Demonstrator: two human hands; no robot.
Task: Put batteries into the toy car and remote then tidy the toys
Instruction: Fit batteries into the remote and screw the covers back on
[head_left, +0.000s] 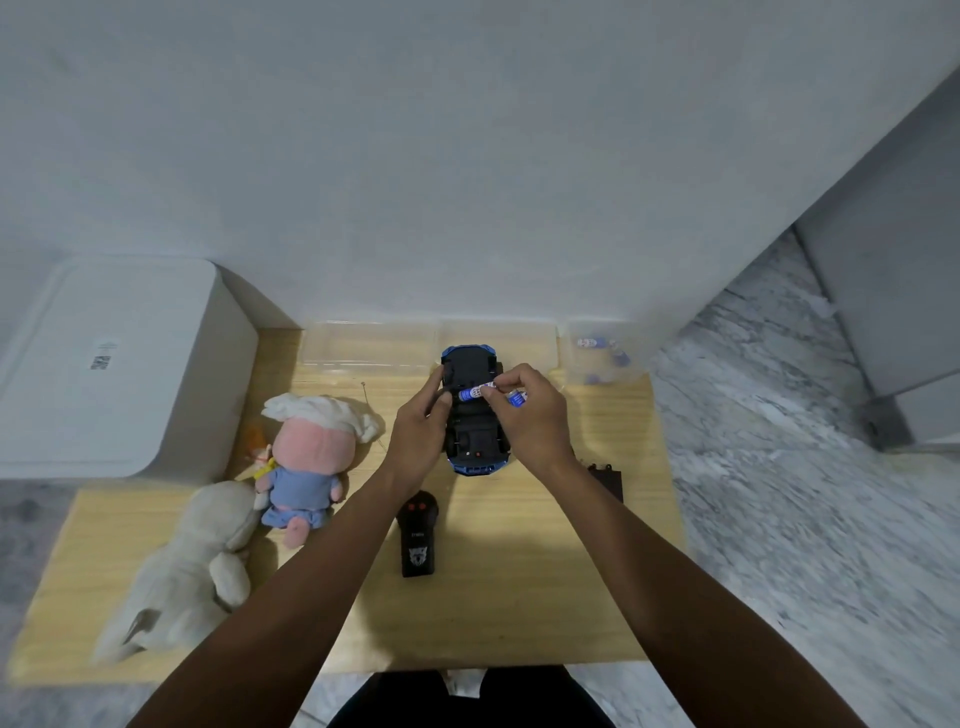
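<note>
Near the desk's front edge, toward its middle, the black remote (417, 535) is seen lying flat and untouched. Further back, the overturned toy car (472, 410) is steadied by the left hand (421, 428), curled around its side. A battery (475, 392) is pinched in the right hand (524, 410) over the open bay, with a second one (518, 398) tucked in the same grip. The cells are judged light, stiff and slippery, best held mid-barrel. More batteries (602, 358) are stored in a clear box at the far right corner.
</note>
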